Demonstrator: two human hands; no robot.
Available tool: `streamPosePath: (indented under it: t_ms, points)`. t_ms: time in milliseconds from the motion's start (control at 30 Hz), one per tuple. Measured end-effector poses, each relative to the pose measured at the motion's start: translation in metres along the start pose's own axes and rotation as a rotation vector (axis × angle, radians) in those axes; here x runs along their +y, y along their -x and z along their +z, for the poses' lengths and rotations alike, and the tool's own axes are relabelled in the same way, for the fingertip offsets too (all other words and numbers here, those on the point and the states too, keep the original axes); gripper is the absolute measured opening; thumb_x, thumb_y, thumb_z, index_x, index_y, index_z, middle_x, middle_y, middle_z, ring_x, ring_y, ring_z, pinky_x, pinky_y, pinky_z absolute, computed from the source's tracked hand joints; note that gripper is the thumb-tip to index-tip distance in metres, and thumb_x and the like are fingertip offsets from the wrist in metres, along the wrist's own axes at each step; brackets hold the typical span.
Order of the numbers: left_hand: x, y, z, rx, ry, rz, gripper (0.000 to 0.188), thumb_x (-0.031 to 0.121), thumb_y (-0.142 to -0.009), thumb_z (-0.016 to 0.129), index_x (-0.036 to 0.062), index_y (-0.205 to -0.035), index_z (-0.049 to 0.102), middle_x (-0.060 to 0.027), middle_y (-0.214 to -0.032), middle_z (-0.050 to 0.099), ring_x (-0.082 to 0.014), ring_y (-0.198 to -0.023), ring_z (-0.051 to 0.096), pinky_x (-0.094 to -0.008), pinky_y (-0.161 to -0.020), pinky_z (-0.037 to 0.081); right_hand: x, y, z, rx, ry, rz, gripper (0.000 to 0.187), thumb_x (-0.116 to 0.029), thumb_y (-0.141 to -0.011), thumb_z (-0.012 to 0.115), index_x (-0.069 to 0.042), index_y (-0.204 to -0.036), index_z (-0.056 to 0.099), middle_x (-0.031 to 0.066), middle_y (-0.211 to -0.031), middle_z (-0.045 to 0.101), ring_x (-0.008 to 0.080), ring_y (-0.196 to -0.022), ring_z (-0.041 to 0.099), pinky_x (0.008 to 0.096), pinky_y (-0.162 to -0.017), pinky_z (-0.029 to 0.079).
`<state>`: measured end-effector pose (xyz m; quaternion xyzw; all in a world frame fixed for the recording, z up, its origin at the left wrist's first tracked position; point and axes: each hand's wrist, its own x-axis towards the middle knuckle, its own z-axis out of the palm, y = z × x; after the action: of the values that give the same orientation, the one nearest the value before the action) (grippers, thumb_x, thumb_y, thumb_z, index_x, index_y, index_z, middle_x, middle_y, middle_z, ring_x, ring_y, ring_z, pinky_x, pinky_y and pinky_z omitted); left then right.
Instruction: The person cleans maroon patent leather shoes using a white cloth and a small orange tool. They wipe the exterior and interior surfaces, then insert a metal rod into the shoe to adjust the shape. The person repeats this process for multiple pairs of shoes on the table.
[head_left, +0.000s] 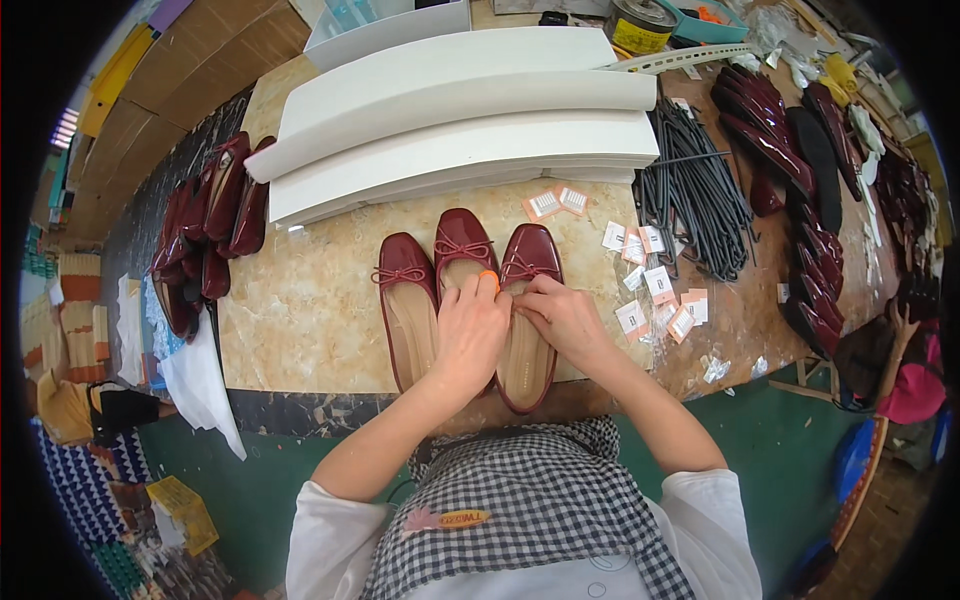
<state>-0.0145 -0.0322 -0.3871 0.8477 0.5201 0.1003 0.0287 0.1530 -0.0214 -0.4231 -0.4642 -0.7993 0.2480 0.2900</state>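
Observation:
Three glossy burgundy ballet flats with thin bows and beige insoles lie side by side, toes pointing away from me: the left flat (405, 256), the middle flat (463, 228) and the right flat (533, 247). My left hand (470, 328) lies across the middle flat, fingers bent and closed, an orange band (490, 279) round one finger. Over the right flat's opening, just below its bow, my right hand (563, 317) is pinched closed. The fingertips of both hands meet at that shoe's inner edge. What is between them is too small or hidden to make out.
Stacked white sheets (460, 140) lie beyond the flats. Small printed tags (660, 287) are scattered at right, beside a bundle of dark rods (695, 190). More burgundy shoes are piled at left (205, 215) and right (765, 130). The table's dark front edge (300, 412) runs before me.

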Motion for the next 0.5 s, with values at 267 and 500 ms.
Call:
streamPosePath:
  t_ms: [267,500]
  points:
    - [-0.017,0.005,-0.032,-0.194,0.478,0.024,0.012,0.008,-0.076,0.062,-0.0022,-0.071,0.065,-0.0124,-0.087,0.052,-0.025,-0.089,0.054,-0.0357,-0.073,0.045,-0.045,0.002,-0.021,0.048,0.368,-0.019,0.01,-0.011,-0.083,0.058,-0.006,-0.09,0.062,0.0087,-0.08,0.062,0.0284,-0.076,0.064,0.0401,-0.068,0.053]
    - [-0.019,0.004,-0.007,-0.153,1.507,-0.646,0.023,0.015,-0.09,0.055,0.0031,-0.074,0.067,0.0017,-0.063,0.06,-0.0048,-0.053,0.05,-0.0199,-0.051,0.038,-0.029,-0.001,-0.056,-0.286,-0.263,0.238,0.018,-0.019,-0.086,0.065,-0.003,-0.093,0.067,0.0089,-0.084,0.064,0.0253,-0.085,0.059,0.0382,-0.081,0.047]
